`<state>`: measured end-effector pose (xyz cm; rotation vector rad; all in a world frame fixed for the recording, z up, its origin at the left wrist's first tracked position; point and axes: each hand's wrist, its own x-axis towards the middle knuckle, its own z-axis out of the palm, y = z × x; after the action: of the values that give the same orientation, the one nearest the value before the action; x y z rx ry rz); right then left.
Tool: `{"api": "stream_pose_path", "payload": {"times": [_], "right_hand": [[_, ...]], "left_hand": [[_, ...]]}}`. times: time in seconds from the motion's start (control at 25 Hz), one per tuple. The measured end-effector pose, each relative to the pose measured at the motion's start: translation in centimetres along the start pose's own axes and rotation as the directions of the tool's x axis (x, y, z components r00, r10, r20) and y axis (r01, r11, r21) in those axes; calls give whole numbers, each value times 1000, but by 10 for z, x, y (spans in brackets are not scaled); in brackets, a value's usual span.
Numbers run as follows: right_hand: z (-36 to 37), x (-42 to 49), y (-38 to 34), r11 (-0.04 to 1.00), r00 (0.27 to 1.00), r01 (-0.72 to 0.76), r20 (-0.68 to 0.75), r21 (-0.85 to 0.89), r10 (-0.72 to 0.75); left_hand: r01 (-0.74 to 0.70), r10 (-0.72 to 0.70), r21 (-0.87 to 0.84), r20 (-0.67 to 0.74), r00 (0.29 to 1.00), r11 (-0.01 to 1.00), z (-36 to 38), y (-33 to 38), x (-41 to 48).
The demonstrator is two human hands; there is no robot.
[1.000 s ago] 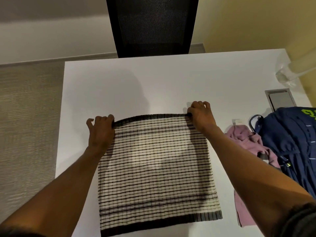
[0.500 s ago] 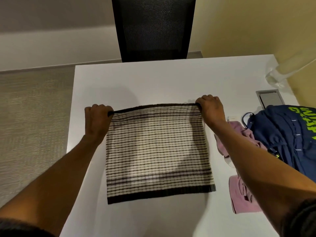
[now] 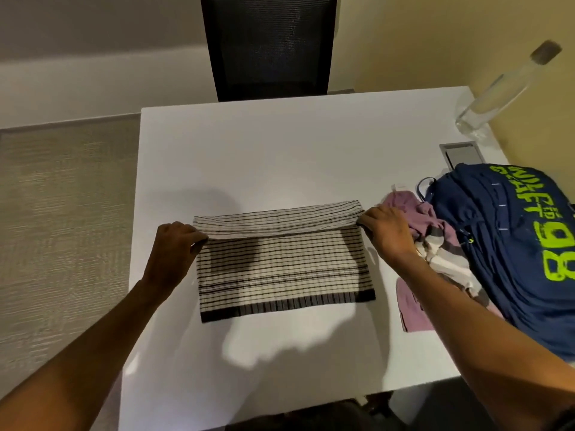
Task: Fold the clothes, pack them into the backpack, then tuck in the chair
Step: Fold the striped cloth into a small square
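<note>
A cream cloth (image 3: pixel 284 265) with dark stripes lies flat in the middle of the white bench (image 3: pixel 280 144), its dark-banded hem toward the person. Its far edge is lifted and turned over toward the person, making a narrow flap across the top. The left hand (image 3: pixel 174 248) is closed on the left end of that flap, thumb and fingers pinching the fabric; the right hand (image 3: pixel 387 230) grips the right end the same way. Just right of the cloth, partly under the right forearm, lies a crumpled pink garment (image 3: pixel 415 309) with some white and grey fabric. Beside it, at the bench's right edge, sits a navy backpack (image 3: pixel 504 244) with lime lettering. A clear bottle (image 3: pixel 494 98) stands at the far right corner, near a metal hatch (image 3: pixel 462 154) set in the benchtop. A black mesh chair (image 3: pixel 267 48) stands at the far side of the bench.
</note>
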<state>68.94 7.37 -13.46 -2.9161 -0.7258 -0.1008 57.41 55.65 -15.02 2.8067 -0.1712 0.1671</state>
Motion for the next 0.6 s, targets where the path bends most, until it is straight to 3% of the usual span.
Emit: {"api": "stream_pose_path", "payload": {"times": [0.6], "right_hand": [[33,-153,-30,998,981,-47,187,-31,51]], "left_hand": [[35,-35,1,99,994,999,33,51,-136]]}}
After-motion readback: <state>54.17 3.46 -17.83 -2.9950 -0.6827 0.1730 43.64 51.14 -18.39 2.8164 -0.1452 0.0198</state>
